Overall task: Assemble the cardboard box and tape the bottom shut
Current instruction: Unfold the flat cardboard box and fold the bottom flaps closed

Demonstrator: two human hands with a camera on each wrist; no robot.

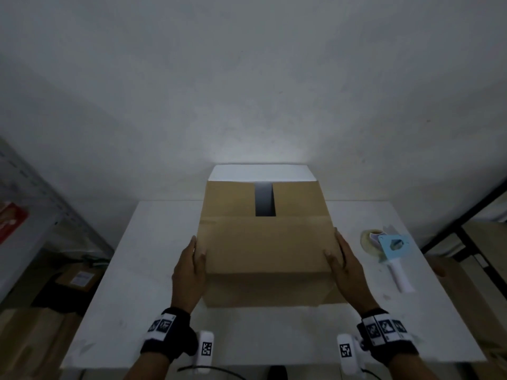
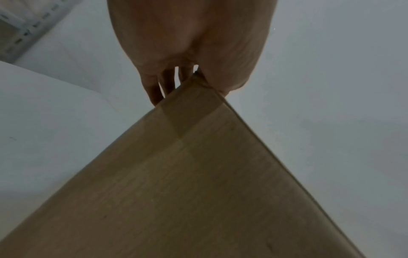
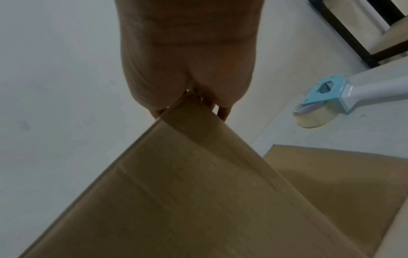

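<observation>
A brown cardboard box stands on the white table, its upper flaps partly folded. Two flaps lie flat with a dark gap between them, and the far flap stands up, brightly lit. The near flap lies over the top. My left hand grips its left edge, thumb on top and fingers down the side. My right hand grips the right edge the same way. In the wrist views, the left hand and the right hand each pinch a cardboard corner.
A blue and white tape dispenser with a clear roll lies on the table right of the box. A metal shelf stands at the left, more cartons sit on the floor, and a black frame is at the right.
</observation>
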